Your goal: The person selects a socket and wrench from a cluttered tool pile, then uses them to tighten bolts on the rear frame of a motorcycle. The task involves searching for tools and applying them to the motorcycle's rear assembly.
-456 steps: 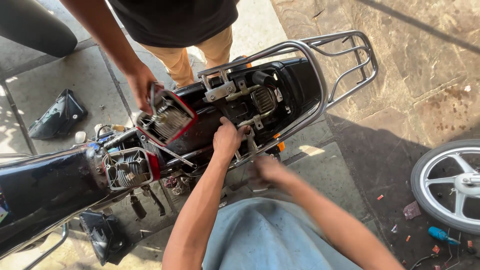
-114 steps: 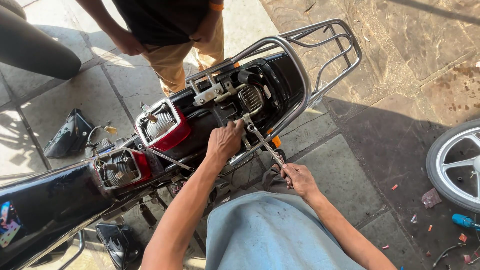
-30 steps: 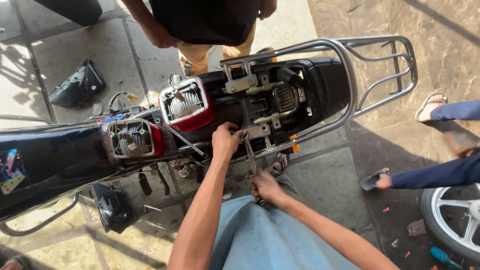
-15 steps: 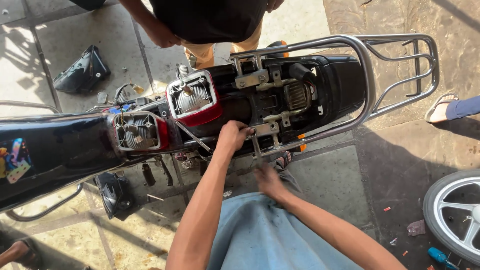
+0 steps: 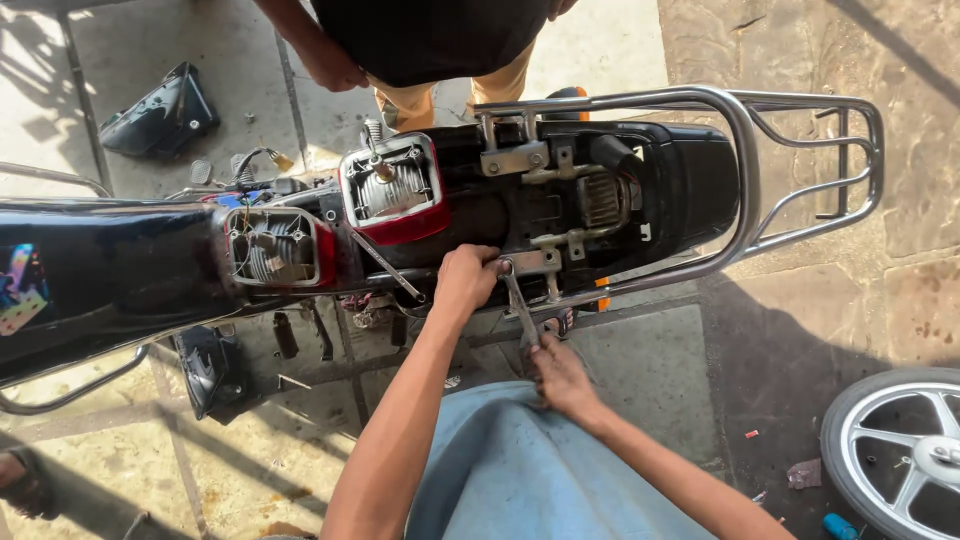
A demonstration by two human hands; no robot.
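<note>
A black motorcycle [image 5: 110,270] with its seat off lies across the view, its frame and chrome rear rack [image 5: 800,160] exposed. My left hand [image 5: 465,280] rests closed on the near frame rail beside a metal bracket [image 5: 535,262]. My right hand [image 5: 560,375] grips the lower end of a slim metal wrench [image 5: 518,305]. The wrench's head sits on a bolt at that bracket, just right of my left hand. My lap in blue cloth [image 5: 530,470] fills the bottom middle.
Another person [image 5: 430,45] in a dark top and tan trousers stands on the far side, one hand [image 5: 335,70] near the frame. A black side cover [image 5: 160,110] lies on the pavement at upper left. A loose alloy wheel [image 5: 895,450] lies at lower right.
The view has shifted, with the motorcycle now sitting higher and more level in frame. My right hand has swung the wrench handle a little. A passer-by's legs at right have gone.
</note>
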